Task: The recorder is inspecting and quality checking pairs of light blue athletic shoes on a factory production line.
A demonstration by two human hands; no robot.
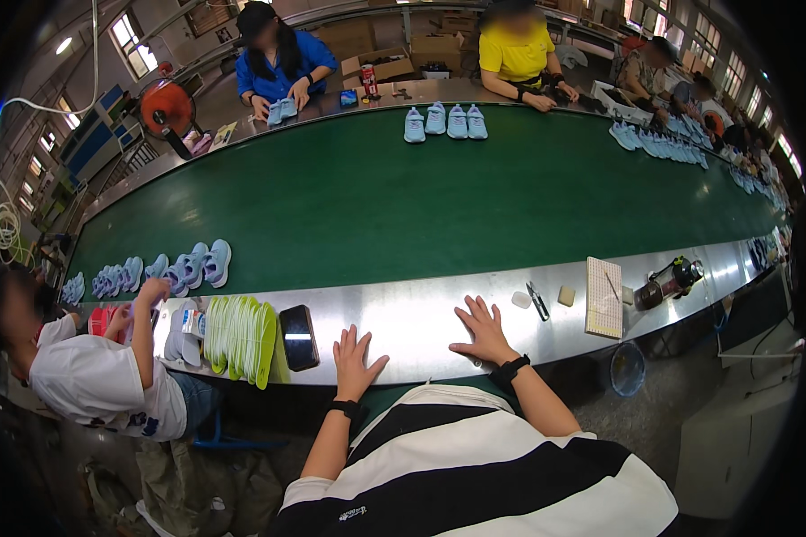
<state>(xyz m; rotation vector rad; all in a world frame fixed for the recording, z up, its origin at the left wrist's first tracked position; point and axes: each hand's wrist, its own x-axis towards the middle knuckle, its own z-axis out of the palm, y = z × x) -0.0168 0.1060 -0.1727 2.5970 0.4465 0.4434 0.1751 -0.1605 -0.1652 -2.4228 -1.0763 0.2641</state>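
Note:
My left hand (pixel 355 362) lies flat on the metal edge (pixel 403 313) of the bench, fingers spread and holding nothing. To its left is a dark smartphone (pixel 299 338), and past that a row of lime-green and white insoles (pixel 240 336). My right hand (pixel 484 330) rests palm down on the same metal, its fingers apart. Small snips (pixel 537 302) lie to its right, between a whitish block (pixel 520 300) and a cream block (pixel 566 295). Further right come a gridded notepad (pixel 604 300) with a pen on it and a dark bottle (pixel 667 285).
A green conveyor belt (pixel 331 206) runs beyond the metal edge. Light-blue shoes stand on it at left (pixel 215 264), far middle (pixel 457 122) and far right (pixel 658 145). A co-worker in white (pixel 98 380) sits at my left; others work across the belt. A bin (pixel 628 369) stands below right.

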